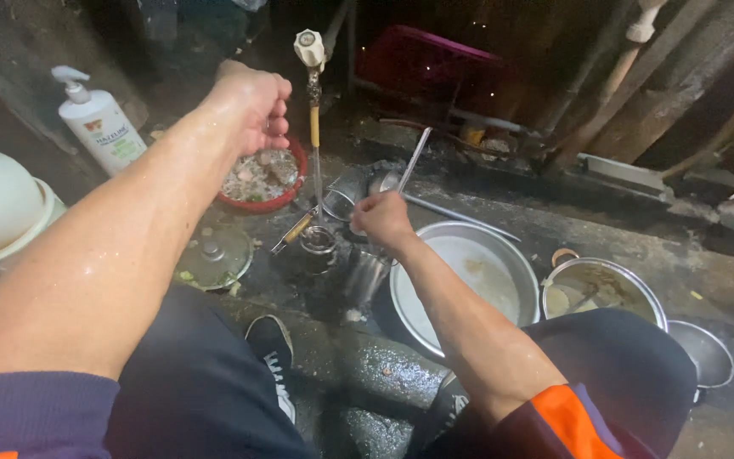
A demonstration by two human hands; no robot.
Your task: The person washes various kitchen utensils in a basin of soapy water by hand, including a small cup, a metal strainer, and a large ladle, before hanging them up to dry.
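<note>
Left hand point(252, 106) loosely curled, empty, raised just beside white-handled metal tap point(310, 51). Right hand point(381, 219) below tap, clamped on long shiny steel utensil point(414, 159), near wide round steel basin point(469, 276).

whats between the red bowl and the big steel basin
In the head view, between the red bowl and the big steel basin falls the tap's water stream into a small cup, beside the right hand.
</note>
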